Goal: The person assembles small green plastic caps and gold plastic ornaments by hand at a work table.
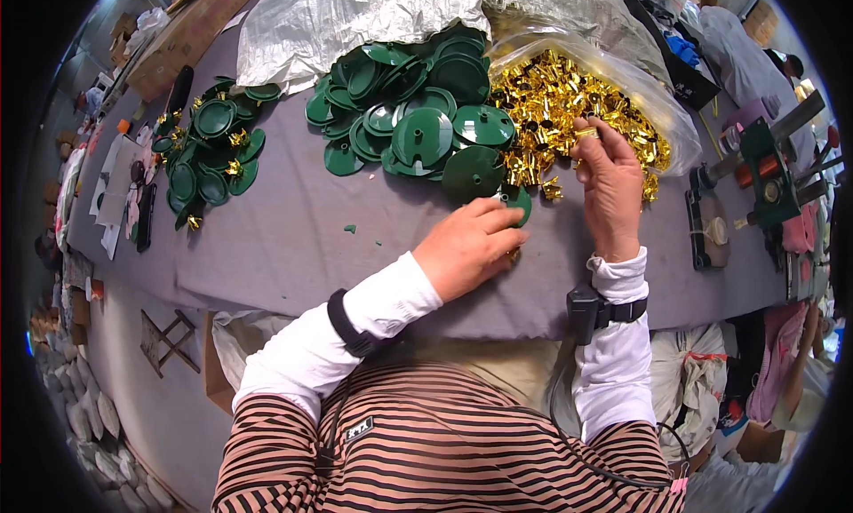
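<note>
Just right of the table's middle, my left hand (pixel 469 251) is curled over the edge of a small green plastic disc (pixel 518 204), with its fingertips pressed on it. A bit of gold (pixel 514 255) shows under those fingers, partly hidden. My right hand (pixel 613 184) is raised in front of the gold heap, thumb and fingers pinching a small shiny gold clip (pixel 586 132). Beyond my left hand lies a pile of round green discs (pixel 422 138), some with a short peg in the centre. Beside it spreads a heap of folded gold clips (pixel 569 104).
Green discs with gold clips on them (pixel 215 118) lie in a smaller pile at the left, near a dark phone-like object (pixel 147 218). White sacks (pixel 355 20) stand at the back. A green metal hand tool or press (pixel 769 175) sits at the right edge of the grey-covered table (pixel 293 246).
</note>
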`<state>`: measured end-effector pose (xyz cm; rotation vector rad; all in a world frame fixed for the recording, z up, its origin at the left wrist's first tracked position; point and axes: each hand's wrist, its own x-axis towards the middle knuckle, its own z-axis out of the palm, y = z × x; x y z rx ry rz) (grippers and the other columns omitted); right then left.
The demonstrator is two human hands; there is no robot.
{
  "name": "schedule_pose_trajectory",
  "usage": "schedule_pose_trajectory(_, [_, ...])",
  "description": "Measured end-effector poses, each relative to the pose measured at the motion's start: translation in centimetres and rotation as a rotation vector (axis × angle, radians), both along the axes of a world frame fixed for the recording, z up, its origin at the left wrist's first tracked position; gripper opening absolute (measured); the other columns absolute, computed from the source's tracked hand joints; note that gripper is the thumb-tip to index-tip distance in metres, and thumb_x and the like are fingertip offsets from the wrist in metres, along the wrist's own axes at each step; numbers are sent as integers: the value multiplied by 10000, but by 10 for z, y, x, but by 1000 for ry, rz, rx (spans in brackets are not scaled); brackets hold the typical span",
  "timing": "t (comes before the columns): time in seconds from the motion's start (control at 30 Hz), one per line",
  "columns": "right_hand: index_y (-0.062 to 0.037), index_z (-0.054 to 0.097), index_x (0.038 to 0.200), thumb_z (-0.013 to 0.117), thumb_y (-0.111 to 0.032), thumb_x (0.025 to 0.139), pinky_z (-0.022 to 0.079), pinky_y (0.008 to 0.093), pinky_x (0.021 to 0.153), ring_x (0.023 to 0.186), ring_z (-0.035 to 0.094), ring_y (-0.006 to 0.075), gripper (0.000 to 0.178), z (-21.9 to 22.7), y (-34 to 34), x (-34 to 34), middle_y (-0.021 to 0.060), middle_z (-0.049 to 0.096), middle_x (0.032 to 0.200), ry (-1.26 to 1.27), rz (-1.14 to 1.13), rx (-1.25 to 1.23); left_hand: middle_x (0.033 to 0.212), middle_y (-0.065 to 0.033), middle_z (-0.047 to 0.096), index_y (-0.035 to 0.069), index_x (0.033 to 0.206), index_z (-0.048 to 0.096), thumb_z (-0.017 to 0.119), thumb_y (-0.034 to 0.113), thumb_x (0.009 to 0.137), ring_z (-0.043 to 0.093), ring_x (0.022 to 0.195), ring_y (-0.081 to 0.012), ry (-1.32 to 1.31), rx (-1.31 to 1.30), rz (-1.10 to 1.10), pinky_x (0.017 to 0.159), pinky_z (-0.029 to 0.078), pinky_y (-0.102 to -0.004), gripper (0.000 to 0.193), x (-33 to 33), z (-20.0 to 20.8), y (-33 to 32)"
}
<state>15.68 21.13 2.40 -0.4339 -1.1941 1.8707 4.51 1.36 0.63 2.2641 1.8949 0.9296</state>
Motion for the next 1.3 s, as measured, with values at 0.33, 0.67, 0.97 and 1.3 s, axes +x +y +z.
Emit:
schedule_pose_trajectory(0.33, [-24, 646, 1138, 725, -7, 811, 496, 215, 735, 804, 601, 85, 337, 4, -47, -3, 28, 646, 1012, -191, 169, 484, 1015, -45, 689, 39, 1082, 636, 678, 82, 879, 645, 871, -117, -1537, 50, 243, 761, 510, -249, 213, -27, 14, -1])
schedule_pose_trajectory(0.67, [-32, 666, 1046, 757, -26, 786, 479, 217, 657, 770, 598, 88, 275, 12, -30, 4, 38, 655, 924, -292, -490, 812, 1130, -105, 657, 32, 1107, 657, 681, 29, 814, 620, 1011, -252, -370, 384, 357, 883, 501, -318, 294, -18, 22, 37])
schedule_pose_trajectory(0.97, [-12, 658, 1063, 735, 7, 786, 518, 207, 689, 779, 622, 79, 288, -2, -40, -7, 37, 655, 981, -250, -62, 545, 928, -86, 633, 10, 1100, 611, 771, 72, 712, 599, 896, -225, -121, 115, 535, 780, 492, -303, 425, -29, 23, 12])
schedule_pose_trajectory(1.3, [-17, 668, 1014, 752, 21, 720, 540, 318, 713, 825, 651, 245, 309, 3, -56, -10, 119, 655, 967, -234, -116, 1131, 889, -45, 660, -13, 1007, 563, 687, 35, 853, 611, 787, -75, -1183, 103, 428, 692, 506, -227, 204, -13, 29, 14])
